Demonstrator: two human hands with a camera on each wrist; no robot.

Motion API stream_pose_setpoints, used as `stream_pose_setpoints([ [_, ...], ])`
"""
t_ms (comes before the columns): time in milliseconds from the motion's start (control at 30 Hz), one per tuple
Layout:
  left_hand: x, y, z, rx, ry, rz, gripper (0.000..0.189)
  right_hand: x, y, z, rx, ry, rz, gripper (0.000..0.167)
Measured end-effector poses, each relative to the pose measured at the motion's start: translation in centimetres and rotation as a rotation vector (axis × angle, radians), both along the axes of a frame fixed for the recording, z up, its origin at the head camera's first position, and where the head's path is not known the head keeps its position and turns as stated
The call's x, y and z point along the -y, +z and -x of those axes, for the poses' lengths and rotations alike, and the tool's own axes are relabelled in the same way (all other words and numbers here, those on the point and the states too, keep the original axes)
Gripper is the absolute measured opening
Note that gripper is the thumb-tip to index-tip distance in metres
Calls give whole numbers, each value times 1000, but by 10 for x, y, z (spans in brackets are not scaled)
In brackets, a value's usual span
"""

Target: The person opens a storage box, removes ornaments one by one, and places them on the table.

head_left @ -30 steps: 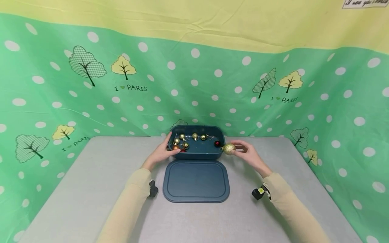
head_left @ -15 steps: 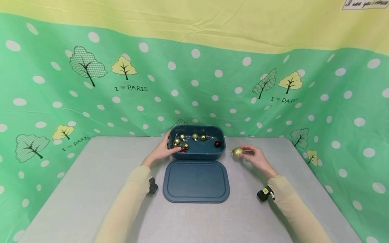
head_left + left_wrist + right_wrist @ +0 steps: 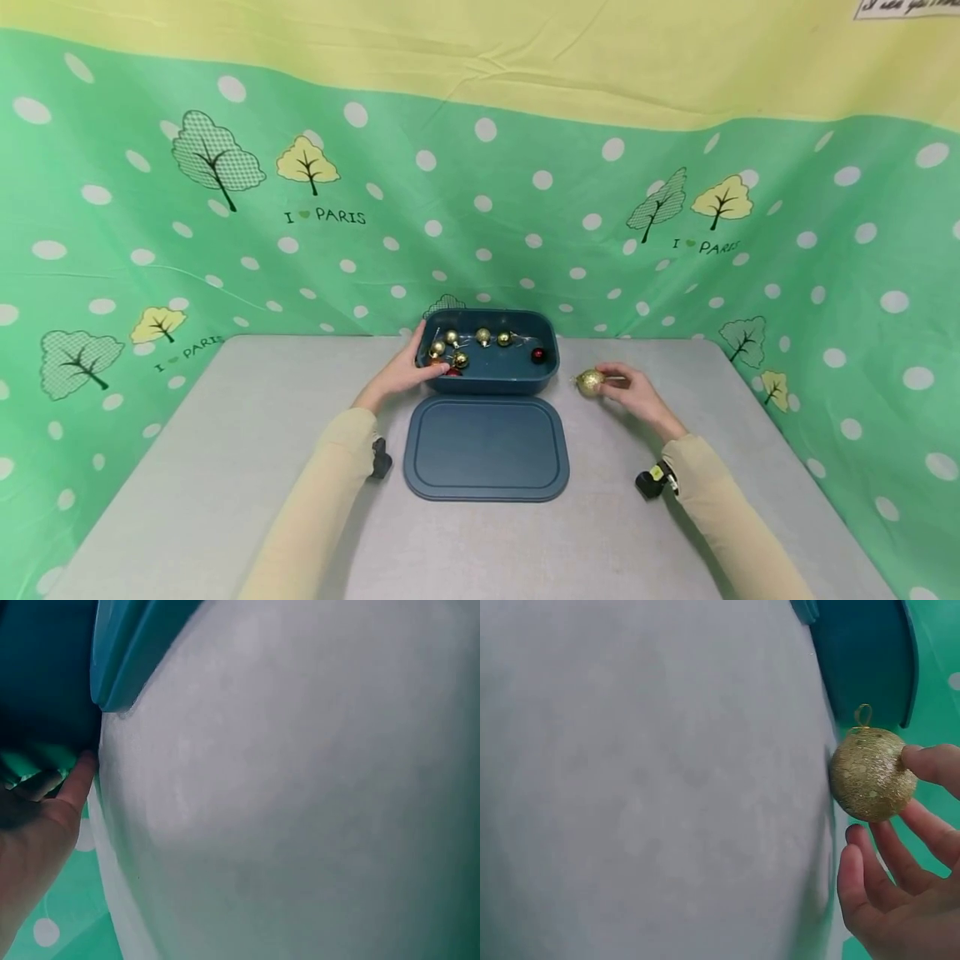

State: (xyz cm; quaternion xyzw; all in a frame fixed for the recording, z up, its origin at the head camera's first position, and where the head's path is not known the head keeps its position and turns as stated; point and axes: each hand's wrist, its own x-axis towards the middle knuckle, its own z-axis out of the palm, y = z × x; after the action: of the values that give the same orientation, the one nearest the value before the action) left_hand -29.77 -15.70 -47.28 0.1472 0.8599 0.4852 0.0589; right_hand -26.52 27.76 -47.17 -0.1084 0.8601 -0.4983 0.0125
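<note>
In the head view the left hand [image 3: 399, 372] grips the left end of the blue box [image 3: 491, 386], the right hand [image 3: 636, 396] pinching the gold ball [image 3: 590, 383] just beside it, left wrist showing a finger [image 3: 77, 782] against the box, right wrist the ball's loop [image 3: 863, 715]

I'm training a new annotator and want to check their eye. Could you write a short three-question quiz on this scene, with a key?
1. Where does the blue lid lie in relation to the blue box?
2. What does the right hand hold?
A) a dark red ball
B) a gold glittery ball
C) a yellow cup
3. True or false: the left hand touches the box.

Key:
1. On the table, on the person's side of the box.
2. B
3. True
</note>
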Motion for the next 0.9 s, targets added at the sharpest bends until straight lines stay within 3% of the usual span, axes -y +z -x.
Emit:
stream_pose_setpoints([
  [133,0,-1,0,-1,3,-2,103,0,7,-2,-13,18,0,48],
  [333,0,0,0,5,8,-1,103,6,22,-1,-76,29,80,45],
  [500,-1,0,-1,-5,1,1,103,18,26,1,-122,73,141,42],
  [900,1,1,1,-22,1,29,103,73,44,-2,-195,215,265,35],
])
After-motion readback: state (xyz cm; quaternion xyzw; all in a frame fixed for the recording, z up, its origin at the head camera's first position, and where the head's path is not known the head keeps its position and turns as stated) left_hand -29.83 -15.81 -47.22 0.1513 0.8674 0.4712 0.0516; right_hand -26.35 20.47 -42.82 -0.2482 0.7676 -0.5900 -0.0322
